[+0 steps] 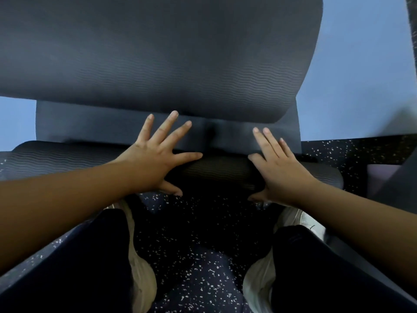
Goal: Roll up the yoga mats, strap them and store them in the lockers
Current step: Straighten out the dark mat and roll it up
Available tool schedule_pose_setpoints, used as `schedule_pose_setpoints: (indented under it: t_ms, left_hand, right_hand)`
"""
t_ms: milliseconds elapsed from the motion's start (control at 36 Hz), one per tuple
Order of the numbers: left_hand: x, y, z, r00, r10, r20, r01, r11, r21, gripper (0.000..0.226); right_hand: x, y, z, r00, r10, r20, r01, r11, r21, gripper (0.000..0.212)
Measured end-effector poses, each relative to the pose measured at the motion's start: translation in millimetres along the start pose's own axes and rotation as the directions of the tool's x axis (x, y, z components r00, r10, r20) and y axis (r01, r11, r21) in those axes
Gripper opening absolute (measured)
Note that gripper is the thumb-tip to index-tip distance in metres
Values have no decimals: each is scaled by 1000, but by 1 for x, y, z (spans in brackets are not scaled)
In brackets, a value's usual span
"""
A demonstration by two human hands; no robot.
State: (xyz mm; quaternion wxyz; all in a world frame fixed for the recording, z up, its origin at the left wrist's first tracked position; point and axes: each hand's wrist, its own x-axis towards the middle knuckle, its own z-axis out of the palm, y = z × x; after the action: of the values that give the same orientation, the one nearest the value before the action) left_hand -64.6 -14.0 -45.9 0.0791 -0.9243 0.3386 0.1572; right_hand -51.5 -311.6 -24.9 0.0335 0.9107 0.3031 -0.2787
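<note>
A dark grey ribbed yoga mat (158, 53) lies flat on the floor and fills the upper half of the view. Its near end is turned over into a low roll (216, 171) across the middle. My left hand (155, 152) lies on the roll with fingers spread and straight, thumb down on its near side. My right hand (277, 163) rests on the roll a little to the right, fingers straight and pointing forward, thumb tucked under the near edge. A smooth flap of the mat (90, 123) shows just beyond my fingertips.
Blue floor (361, 75) shows to the right and at the far left of the mat. Dark speckled floor (198, 245) lies between my knees and pale shoes (142, 279). A dark edge of another object (392, 177) stands at the right.
</note>
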Motion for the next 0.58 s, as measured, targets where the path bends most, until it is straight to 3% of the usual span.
schedule_pose_setpoints:
  t_ms: [250, 444, 583]
  left_hand:
    - [-2, 1, 3, 993, -59, 101, 59, 998, 1, 95]
    - [6, -13, 1, 996, -40, -84, 34, 997, -71, 89]
    - [7, -12, 1, 984, -100, -146, 89, 992, -85, 88]
  right_hand:
    - [-4, 4, -2, 1000, 12, -14, -11, 997, 72, 103]
    - [-3, 12, -4, 995, 78, -55, -68, 984, 163, 81]
    - [-1, 15, 2, 991, 94, -92, -78, 983, 165, 74]
